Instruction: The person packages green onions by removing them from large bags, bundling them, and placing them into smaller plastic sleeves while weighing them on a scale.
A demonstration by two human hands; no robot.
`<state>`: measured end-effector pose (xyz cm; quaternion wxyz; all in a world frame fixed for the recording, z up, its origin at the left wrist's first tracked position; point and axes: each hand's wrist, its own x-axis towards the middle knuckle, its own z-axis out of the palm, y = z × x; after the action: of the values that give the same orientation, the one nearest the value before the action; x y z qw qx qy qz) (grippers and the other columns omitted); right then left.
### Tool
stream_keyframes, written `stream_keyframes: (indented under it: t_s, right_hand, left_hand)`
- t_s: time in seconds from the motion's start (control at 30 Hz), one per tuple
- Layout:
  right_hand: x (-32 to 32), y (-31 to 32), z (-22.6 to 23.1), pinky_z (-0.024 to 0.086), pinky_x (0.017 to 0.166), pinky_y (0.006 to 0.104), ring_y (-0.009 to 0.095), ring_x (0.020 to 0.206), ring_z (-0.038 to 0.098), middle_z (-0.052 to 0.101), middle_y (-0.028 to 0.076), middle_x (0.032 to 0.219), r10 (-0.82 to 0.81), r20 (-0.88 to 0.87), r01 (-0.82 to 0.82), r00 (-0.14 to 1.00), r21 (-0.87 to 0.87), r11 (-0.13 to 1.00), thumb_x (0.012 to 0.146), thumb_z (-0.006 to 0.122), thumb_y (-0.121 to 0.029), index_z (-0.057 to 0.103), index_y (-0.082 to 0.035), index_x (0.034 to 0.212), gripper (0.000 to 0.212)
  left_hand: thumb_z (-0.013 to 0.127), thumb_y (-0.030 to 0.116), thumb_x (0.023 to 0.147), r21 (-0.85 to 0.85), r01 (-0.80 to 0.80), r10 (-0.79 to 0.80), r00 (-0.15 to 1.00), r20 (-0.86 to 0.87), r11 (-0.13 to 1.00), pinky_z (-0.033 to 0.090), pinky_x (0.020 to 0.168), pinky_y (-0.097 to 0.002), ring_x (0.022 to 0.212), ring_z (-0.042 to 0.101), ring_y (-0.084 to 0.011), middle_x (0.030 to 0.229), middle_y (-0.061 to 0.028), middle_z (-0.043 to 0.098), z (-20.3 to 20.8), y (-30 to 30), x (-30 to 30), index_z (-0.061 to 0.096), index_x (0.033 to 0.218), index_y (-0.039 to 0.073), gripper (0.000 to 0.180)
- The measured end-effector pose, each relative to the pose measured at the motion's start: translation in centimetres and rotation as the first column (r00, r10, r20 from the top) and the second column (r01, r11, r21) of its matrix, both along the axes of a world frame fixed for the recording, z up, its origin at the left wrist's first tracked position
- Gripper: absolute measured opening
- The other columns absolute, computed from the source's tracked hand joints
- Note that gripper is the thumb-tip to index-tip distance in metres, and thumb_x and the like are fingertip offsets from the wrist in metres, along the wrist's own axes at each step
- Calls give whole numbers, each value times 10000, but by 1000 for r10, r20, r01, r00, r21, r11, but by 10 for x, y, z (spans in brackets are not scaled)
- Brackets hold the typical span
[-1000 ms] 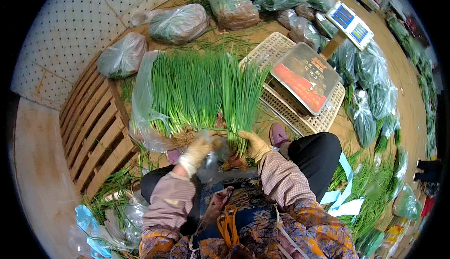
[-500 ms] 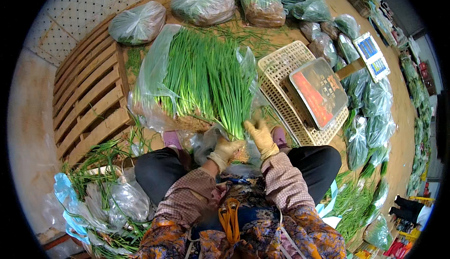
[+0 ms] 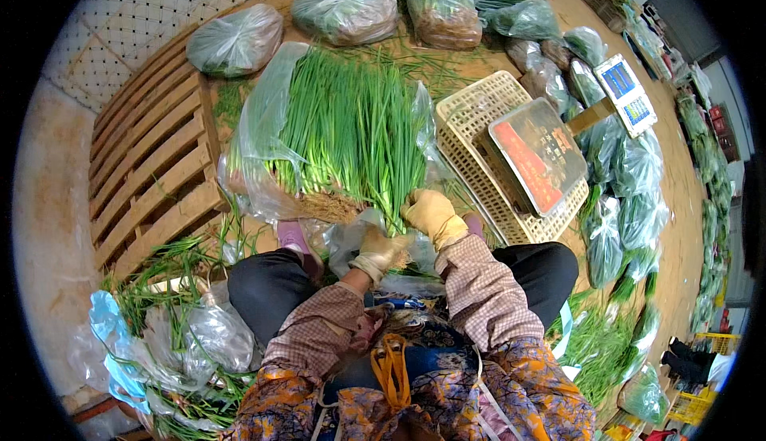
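Note:
A wide heap of green onions (image 3: 351, 126) lies in front of me on an opened clear plastic bag (image 3: 267, 122), green tops pointing away and brown roots (image 3: 329, 207) toward me. My left hand (image 3: 380, 253), in a soiled pale glove, is closed round the root end of a bunch at the heap's near right, between my knees. Just beyond it, my right hand (image 3: 433, 214), in a yellowish glove, has its fingers curled against the stalks of the same bunch. Its fingertips are partly hidden among the leaves.
A digital scale (image 3: 538, 156) rests on an upturned cream plastic crate (image 3: 471, 114) at my right. A wooden pallet (image 3: 163, 178) stands at the left. Bagged bundles (image 3: 347, 12) line the far side and right. Loose greens and plastic bags (image 3: 215, 337) lie by my left knee.
My right hand has moved slightly left and away from me, from open fingers beside the bunch to curled fingers on its stalks. My left hand stays at the root end.

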<state>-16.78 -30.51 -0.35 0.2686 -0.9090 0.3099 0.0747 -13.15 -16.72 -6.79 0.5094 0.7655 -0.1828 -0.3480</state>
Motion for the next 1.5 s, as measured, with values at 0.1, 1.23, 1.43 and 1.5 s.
stream_keyframes:
  t_s: [0.1,1.23,1.43,1.5]
  right_hand:
    - [-7,6,4,451,655,399,339,722,581,602,180,738,-110,118,99,987,93,991,711,593,-329,573,-16,802,327]
    - [-18,10,-37,431,530,286,175,588,555,592,84,670,-325,156,231,933,433,871,762,600,-223,582,4,794,230]
    - [-31,-22,-52,363,414,253,126,475,454,536,69,606,-818,360,51,448,903,426,807,539,-89,505,-33,690,134]
    - [-33,-29,-41,394,463,254,137,517,488,555,74,629,-841,230,264,490,880,395,797,593,-174,529,-23,730,177]
  left_hand:
    - [761,297,602,97,75,-51,971,-236,992,466,677,-329,760,570,-175,870,-123,597,24,0,10,521,993,-53,577]
    - [675,71,726,-319,-269,-57,679,-732,909,491,669,-306,840,560,-178,1024,-116,525,-24,3,0,261,1233,2,657]
    - [615,71,784,-344,-273,-29,745,-666,898,493,716,-291,906,574,-215,1037,-121,540,-36,10,-2,412,1169,33,437]
    - [622,64,773,-283,-252,-7,734,-679,926,489,731,-293,906,570,-217,1025,-122,538,-18,4,-4,419,1159,31,438]
